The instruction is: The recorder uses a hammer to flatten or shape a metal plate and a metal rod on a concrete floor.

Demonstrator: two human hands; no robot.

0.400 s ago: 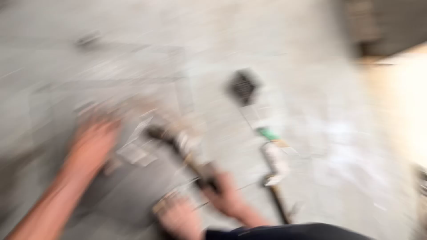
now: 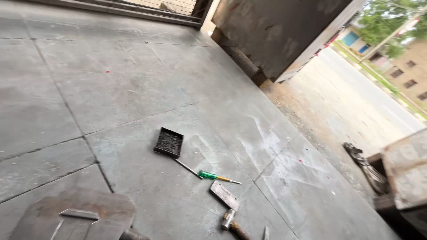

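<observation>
Neither hand in view, so grip impossible to tell. Laid loose on concrete floor [image 2: 133,89]: hammer [image 2: 235,224], flat block [image 2: 224,195], green-handled screwdriver [image 2: 213,176], black tray [image 2: 169,142], rusty plate [image 2: 75,213] at lower left.

A matt, scuffed concrete floor [image 2: 133,89] is seen. The screwdriver [image 2: 213,176] is handled in glossy green plastic; the hammer [image 2: 233,224], at 6 o'clock, in wood, headed in metal.

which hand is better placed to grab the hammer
Right, tentatively: the hammer lies at the bottom edge, right of the rusty plate. Neither hand is in view, so this is only a guess.
</observation>
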